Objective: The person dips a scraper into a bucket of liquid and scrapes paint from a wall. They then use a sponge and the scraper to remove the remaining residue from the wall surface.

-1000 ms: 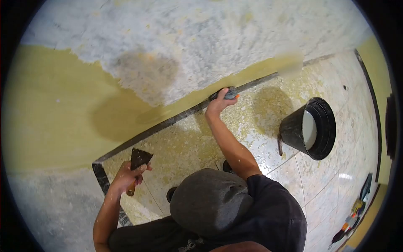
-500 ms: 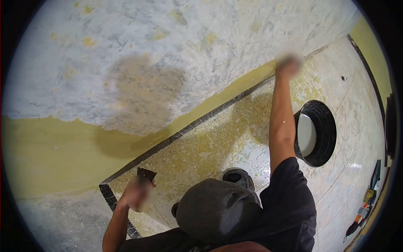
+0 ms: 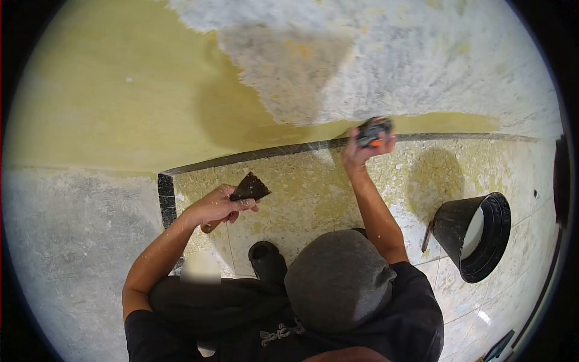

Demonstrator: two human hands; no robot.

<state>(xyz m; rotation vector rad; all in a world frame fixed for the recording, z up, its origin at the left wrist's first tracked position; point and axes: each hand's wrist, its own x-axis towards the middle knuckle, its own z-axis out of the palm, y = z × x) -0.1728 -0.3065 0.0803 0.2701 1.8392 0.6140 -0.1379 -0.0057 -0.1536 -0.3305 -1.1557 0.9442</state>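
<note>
My left hand (image 3: 218,205) is closed round the wooden handle of a dark, wide-bladed scraper (image 3: 251,187), its blade pointing up and right over the flake-covered floor. My right hand (image 3: 363,151), farther forward, grips a black and orange object (image 3: 374,132) beside the foot of the wall; motion blurs its shape. Above is the wall (image 3: 151,84), yellow on the left and patchy white and grey on the right. On the right side a black bucket (image 3: 453,230) holds whitish liquid (image 3: 473,234).
A dark baseboard (image 3: 259,155) runs along the wall's foot. Paint flakes cover the floor (image 3: 307,187). A head in a grey cap (image 3: 338,280) and a dark shoe (image 3: 268,260) are below. A thin tool (image 3: 427,236) stands beside the bucket.
The view has turned and shifted. My right hand has come back nearer the body, and the black and orange object now shows in it. My left hand, with the scraper, is farther forward.
</note>
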